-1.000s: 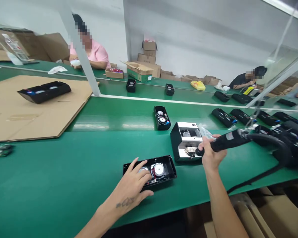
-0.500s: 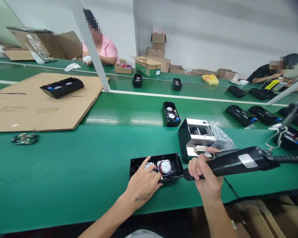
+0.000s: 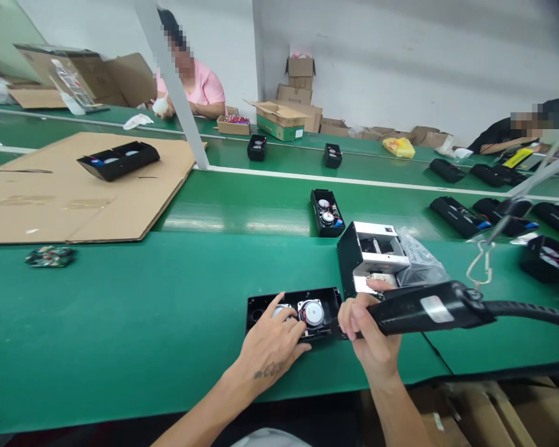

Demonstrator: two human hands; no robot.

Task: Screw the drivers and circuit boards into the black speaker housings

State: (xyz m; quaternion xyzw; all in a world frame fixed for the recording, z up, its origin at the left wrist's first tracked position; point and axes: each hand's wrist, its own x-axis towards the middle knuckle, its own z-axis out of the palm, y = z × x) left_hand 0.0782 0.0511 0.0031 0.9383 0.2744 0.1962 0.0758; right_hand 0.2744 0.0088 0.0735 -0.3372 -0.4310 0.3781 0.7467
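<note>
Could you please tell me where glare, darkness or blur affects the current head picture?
In the head view, pale glare streaks the green surface beyond the open black case's left side; in the head view, the upper right corner darkens; also in the head view, the label on the right hand's black tool is unreadable.

One left hand (image 3: 274, 343) and one right hand (image 3: 371, 335) are showing, with one handheld tool (image 3: 414, 308). The nearest black case (image 3: 329, 305) is holding two speakers (image 3: 313, 313), while one boxy machine (image 3: 384, 262) is standing. Two co-workers (image 3: 209, 88) are appearing, and one yellow bag (image 3: 398, 148) and one green-sided carton (image 3: 285, 130) are resting.
</note>
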